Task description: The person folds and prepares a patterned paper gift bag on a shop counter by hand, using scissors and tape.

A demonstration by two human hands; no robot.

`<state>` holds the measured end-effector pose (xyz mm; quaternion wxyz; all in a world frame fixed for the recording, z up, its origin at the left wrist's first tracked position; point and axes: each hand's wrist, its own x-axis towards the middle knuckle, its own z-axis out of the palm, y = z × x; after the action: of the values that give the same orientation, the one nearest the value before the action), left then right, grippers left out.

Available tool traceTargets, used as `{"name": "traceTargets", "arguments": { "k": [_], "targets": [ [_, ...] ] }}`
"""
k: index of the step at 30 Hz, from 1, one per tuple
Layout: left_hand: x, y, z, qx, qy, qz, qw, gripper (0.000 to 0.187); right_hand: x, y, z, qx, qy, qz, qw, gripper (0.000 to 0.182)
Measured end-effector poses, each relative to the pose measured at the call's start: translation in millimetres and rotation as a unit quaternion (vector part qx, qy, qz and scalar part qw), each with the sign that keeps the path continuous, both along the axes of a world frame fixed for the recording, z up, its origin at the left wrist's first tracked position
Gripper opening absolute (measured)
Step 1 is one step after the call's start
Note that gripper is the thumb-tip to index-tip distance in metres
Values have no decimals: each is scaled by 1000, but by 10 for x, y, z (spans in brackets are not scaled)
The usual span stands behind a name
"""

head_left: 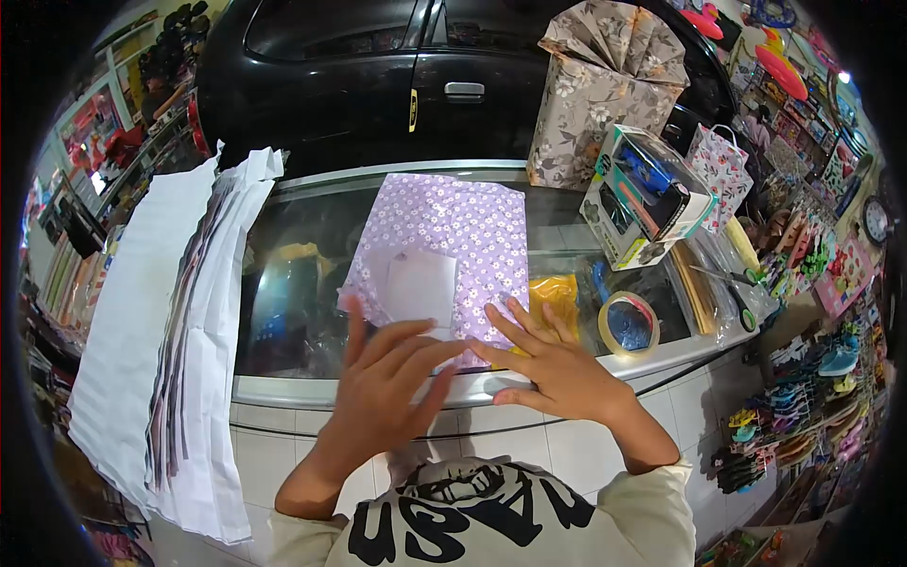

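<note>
Purple paper with white flowers lies on the glass counter, with a pale translucent piece on its lower left part. My left hand is over the paper's lower edge, fingers apart, holding nothing. My right hand rests with spread fingers on the lower right corner of the paper. Beside that hand, a yellow packet shows past the paper's right edge. The fingertips of the two hands are close together; whether they touch is unclear.
White sheets hang over the counter's left end. A tape roll, boxed toy, flowered gift package, small gift bag and scissors are at the right. A black car stands behind.
</note>
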<state>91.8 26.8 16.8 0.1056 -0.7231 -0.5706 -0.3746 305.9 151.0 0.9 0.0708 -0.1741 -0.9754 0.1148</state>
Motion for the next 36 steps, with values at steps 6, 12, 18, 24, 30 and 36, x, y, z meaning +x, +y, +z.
{"name": "traceTargets", "arguments": {
  "k": [6, 12, 18, 24, 30, 36],
  "targets": [
    [-441, 27, -75, -24, -26, 79, 996, 48, -52, 19, -27, -15, 37, -2, 999, 55],
    [-604, 111, -21, -106, -61, -72, 990, 78, -145, -5, 14, -32, 33, -35, 998, 54],
    [-803, 56, -90, -149, -222, -112, 957, 85, -328, 69, 311, -40, 68, -20, 997, 40],
    [-917, 7, -50, -191, -166, -165, 953, 91, -760, 248, 398, -25, 44, 114, 992, 38],
    [-948, -25, -135, -182, -123, -194, 956, 106, -930, 248, 146, 4, -63, 221, 973, 49],
    [-910, -20, -152, -198, -31, -163, 966, 101, -903, 168, 200, -1, -91, 224, 970, 52]
  ]
}}
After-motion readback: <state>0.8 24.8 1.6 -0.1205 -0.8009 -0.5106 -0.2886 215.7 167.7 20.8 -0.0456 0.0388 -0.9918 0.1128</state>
